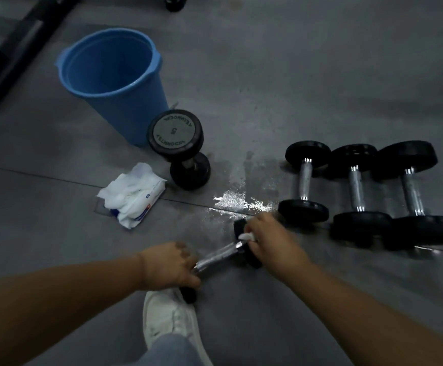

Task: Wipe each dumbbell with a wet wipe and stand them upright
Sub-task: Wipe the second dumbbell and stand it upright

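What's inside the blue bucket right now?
The blue bucket shows only its bare inner wall, with a wet glint low down. Its near wall covers the bottom, so anything lying there cannot be seen.

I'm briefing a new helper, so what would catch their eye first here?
Low centre, the left hand grips a small dumbbell at its near end while the right hand presses a white wipe on its far end. Upper left, a blue bucket stands beside one upright dumbbell.

Lying dumbbells point(355, 186) block the right (bucket point(109, 83) blocks far left).
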A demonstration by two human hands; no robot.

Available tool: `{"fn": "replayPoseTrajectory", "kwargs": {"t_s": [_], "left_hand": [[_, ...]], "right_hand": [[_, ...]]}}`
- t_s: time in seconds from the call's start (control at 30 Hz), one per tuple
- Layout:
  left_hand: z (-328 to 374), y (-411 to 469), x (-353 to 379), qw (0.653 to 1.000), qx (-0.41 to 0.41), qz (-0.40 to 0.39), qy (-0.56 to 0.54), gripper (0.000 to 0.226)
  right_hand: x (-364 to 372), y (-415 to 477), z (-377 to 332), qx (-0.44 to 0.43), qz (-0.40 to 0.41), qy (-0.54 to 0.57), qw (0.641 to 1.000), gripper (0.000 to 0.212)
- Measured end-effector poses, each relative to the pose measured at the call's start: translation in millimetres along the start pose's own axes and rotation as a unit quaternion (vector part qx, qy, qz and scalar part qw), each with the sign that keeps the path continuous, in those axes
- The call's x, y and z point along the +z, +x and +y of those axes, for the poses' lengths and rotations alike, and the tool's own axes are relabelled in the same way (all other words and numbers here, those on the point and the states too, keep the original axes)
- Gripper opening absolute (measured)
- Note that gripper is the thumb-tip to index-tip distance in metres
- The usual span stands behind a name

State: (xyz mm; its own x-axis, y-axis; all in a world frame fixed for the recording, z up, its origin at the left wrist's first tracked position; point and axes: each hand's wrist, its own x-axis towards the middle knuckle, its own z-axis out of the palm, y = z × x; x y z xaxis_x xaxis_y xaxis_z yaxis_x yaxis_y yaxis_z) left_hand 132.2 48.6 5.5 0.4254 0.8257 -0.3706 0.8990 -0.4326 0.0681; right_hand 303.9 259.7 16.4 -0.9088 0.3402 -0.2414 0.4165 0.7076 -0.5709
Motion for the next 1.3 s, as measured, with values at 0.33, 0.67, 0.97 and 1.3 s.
{"fn": "replayPoseTrajectory", "kwargs": {"t_s": [0.33, 0.67, 0.97, 1.3], "left_hand": [[59, 114, -5, 0.984, 0.132, 0.108, 0.048, 0.014], [25, 110, -27, 0.978, -0.09, 0.085, -0.168, 0.04], [88, 121, -18, 0.649, -0.439, 0.057, -0.619, 0.089], [75, 110, -22, 0.745, -0.381, 0.011, -0.547, 0.108]], "right_hand": [[25, -113, 20, 0.124, 0.005, -0.012, 0.992, 0.018], [45, -90, 23, 0.168, 0.013, 0.079, 0.983, 0.032], [70, -81, 20, 0.111, 0.036, 0.022, 0.993, 0.032], [53, -67, 18, 0.073, -0.058, 0.012, 0.996, 0.039]]}}
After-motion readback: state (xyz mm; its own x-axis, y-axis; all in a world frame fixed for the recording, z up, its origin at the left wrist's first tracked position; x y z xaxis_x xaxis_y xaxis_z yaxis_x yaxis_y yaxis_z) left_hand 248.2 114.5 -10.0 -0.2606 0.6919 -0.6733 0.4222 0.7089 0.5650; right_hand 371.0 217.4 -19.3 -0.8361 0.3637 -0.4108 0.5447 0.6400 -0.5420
